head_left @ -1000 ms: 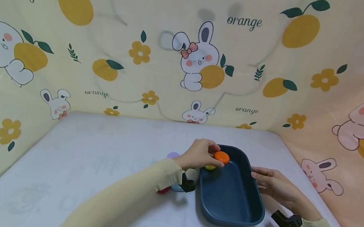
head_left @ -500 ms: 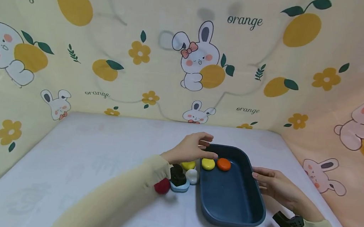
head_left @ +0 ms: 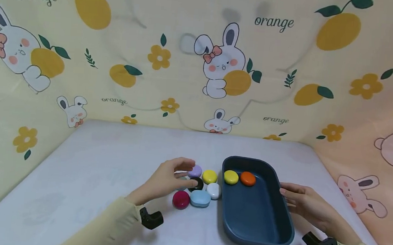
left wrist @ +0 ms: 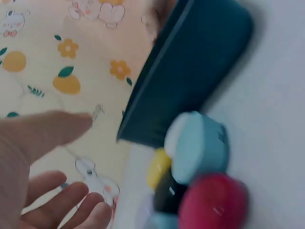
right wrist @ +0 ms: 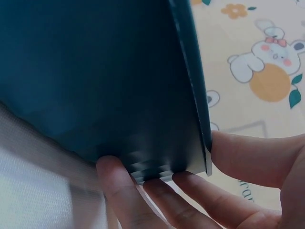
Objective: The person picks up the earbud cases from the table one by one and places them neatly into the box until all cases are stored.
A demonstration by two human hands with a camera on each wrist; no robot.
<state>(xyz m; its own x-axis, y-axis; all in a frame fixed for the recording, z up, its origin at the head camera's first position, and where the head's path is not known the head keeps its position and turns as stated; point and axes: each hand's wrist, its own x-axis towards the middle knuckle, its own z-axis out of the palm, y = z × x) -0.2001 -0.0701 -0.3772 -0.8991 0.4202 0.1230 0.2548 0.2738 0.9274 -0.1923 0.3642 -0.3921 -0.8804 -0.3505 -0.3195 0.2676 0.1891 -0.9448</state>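
Observation:
A dark blue tray (head_left: 258,223) with rounded corners stands right of centre, a yellow disc (head_left: 231,177) and an orange disc (head_left: 248,179) lying inside near its far left corner. My right hand (head_left: 309,208) holds the tray's right side; in the right wrist view the thumb (right wrist: 257,157) is at the rim and the fingertips are against the outer wall. My left hand (head_left: 164,179), holding nothing, hovers by a cluster of glossy rounded pieces, thumb and fingers spread apart. The thumb overlaps a black piece (head_left: 196,184) and the fingers reach a purple one (head_left: 195,171).
Left of the tray, the cluster also has a yellow piece (head_left: 209,176), a white one (head_left: 213,191), a light blue one (head_left: 200,198) and a dark red one (head_left: 181,200). A white cloth (head_left: 111,150) covers the table, with a printed curtain (head_left: 186,79) behind.
My left hand has let go of the orange disc in the tray and moved left over the cluster. My right hand stays at the tray's side. The head view has shifted slightly.

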